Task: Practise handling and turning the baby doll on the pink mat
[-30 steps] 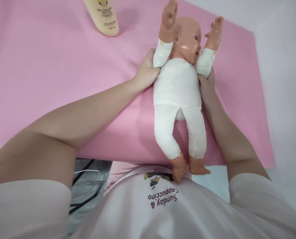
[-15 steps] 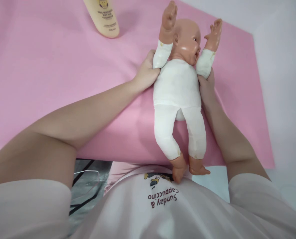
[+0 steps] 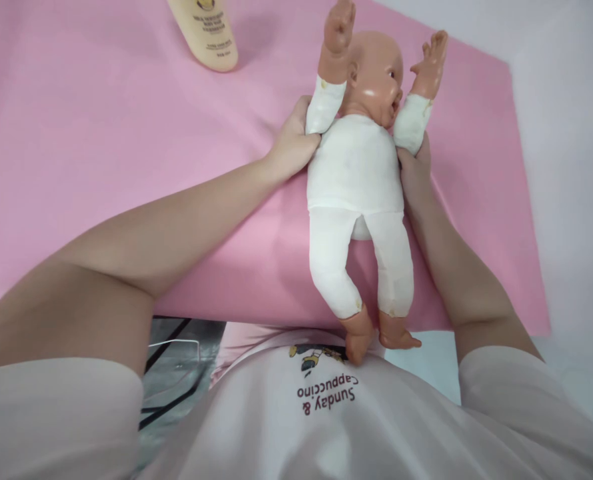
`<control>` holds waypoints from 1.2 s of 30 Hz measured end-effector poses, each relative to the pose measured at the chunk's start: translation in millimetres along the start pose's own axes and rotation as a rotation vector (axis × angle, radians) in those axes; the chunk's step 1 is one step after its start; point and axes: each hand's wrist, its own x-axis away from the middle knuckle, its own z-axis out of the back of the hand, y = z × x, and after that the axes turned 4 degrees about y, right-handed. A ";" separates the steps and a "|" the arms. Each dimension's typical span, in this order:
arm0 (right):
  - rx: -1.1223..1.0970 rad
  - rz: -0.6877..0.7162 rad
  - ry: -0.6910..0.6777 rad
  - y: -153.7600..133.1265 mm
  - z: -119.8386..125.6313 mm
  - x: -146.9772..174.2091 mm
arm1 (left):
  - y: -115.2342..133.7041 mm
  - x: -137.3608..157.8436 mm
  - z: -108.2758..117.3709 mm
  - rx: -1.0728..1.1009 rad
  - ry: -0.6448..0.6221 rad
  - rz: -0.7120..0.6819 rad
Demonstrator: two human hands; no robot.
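A baby doll [image 3: 356,167] with a white cloth body and bare plastic head, hands and feet lies face up, its head turned to the right and both arms raised. My left hand [image 3: 295,143] grips it under the arm on the left side, thumb at the chest edge. On the other side, my right hand [image 3: 416,170] is closed around the doll below its other arm. Most of my fingers are hidden behind the doll. Its feet reach past the table edge against my shirt.
A pink cover [image 3: 126,120] spreads over the table. At the upper left lies a pale yellow bottle [image 3: 209,37] with printed text, cut off by the frame. A white wall [image 3: 571,167] borders the right side. Below the table's front edge, a white cable [image 3: 196,353] shows near the floor.
Hands and doll hold the same pose. The whole view has shifted very slightly, with the bottle and the doll's head a little higher in the picture.
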 end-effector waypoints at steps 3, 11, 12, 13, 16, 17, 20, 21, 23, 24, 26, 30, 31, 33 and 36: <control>-0.051 -0.044 0.075 -13.3 -5.4 6.6 | -0.2 -0.9 -0.1 -0.017 0.000 -0.008; -0.012 -0.052 0.099 -17.5 -8.2 4.9 | -5.3 -5.2 3.4 0.039 -0.026 0.007; -0.008 -0.047 0.099 -17.6 -8.0 4.6 | -4.0 -4.4 3.7 0.044 -0.028 0.009; -0.003 -0.045 0.097 -17.9 -7.9 4.4 | -2.6 -3.7 4.0 0.045 -0.033 0.007; 0.012 -0.053 0.093 -18.5 -8.0 4.3 | -0.6 -3.0 5.1 0.021 -0.050 -0.003; 0.011 -0.058 0.089 -18.3 -8.2 4.3 | -0.9 -3.3 5.3 0.010 -0.057 -0.002; -0.008 -0.051 0.081 -16.5 -8.4 4.9 | -3.6 -5.1 5.1 0.006 -0.058 0.009; -0.014 -0.048 0.085 -15.8 -8.3 5.3 | -4.7 -5.7 4.7 0.014 -0.055 0.011; -0.015 -0.051 0.094 -14.8 -7.9 6.0 | -6.7 -6.4 3.9 0.027 -0.047 0.008; -0.015 -0.053 0.089 -14.7 -7.6 6.3 | -7.4 -6.4 3.6 0.030 -0.046 0.002; -0.015 -0.063 0.082 -15.3 -7.6 6.0 | -8.4 -6.1 3.3 0.022 -0.048 -0.019; -0.022 -0.106 0.108 -16.9 -10.3 2.3 | -7.7 -3.9 3.9 -0.022 -0.058 -0.058; -0.026 -0.112 0.114 -16.6 -11.0 1.1 | -7.0 -3.1 4.1 -0.028 -0.059 -0.057; -0.026 -0.110 0.117 -14.7 -11.3 -0.9 | -5.9 -1.5 4.1 -0.030 -0.055 -0.049; 0.000 -0.094 0.117 -11.5 -7.9 -0.2 | -5.9 0.3 3.4 -0.032 -0.048 -0.050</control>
